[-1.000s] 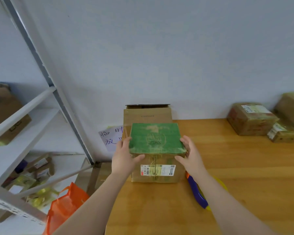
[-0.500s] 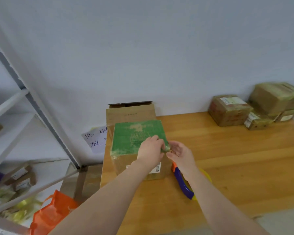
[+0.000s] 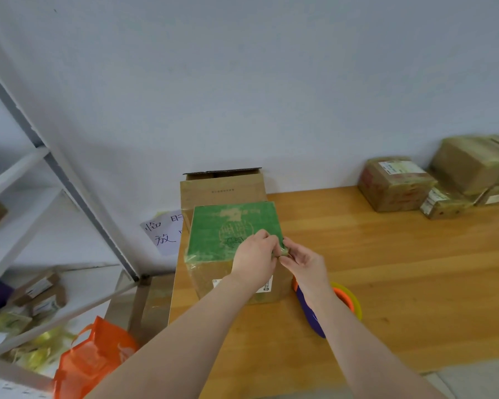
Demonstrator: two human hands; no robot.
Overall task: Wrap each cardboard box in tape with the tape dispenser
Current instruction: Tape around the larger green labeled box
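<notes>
1. Head view, step in hand: box (image 3: 228,234) with a green top stands at the left end of the table (image 3: 386,269). Left hand (image 3: 254,254) and right hand (image 3: 306,263) meet at its near right top corner, fingers curled, pinching the box's covering there, probably a tape end.
2. Next move: tape dispenser (image 3: 343,298) lies unheld just right of the box, and one hand must let go to take it.
3. Writing: paper note (image 3: 163,231) reads "临时", "放"; shipping label (image 3: 267,285) is illegible.

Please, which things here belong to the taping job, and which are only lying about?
Job: green-topped box, pinched at its corner by left hand and right hand; tape dispenser; open cardboard box; taped boxes.
Lying about: orange bag; handwritten paper note; metal shelf rack.
</notes>
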